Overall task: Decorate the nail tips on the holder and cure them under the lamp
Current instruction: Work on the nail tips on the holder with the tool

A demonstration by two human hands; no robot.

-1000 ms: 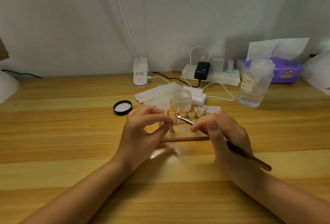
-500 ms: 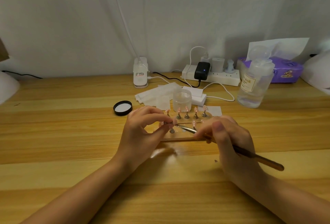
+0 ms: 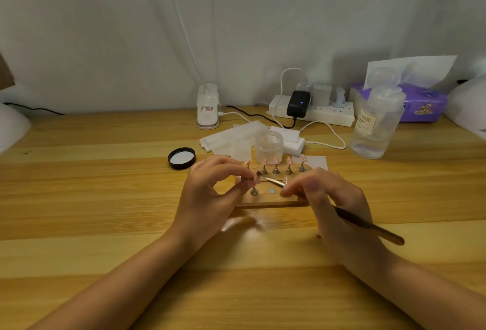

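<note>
A wooden nail-tip holder lies on the table in front of me, with several pink nail tips on small metal stands along its back row. My left hand pinches one nail tip on its stand between thumb and fingers, just above the holder's left end. My right hand grips a thin brush; its metal tip reaches left to the pinched nail tip. A bare metal disc shows on the front row. White lamp housings sit at the far left and far right edges.
Behind the holder stand an open clear jar, its black lid, white wipes, and a clear liquid bottle. A power strip with cables, a purple tissue pack and a white clip lamp base line the wall.
My right hand dipped toward me and came back, so the brush tip dropped and then returned to the nail tip. My left hand kept its pinch in place.
</note>
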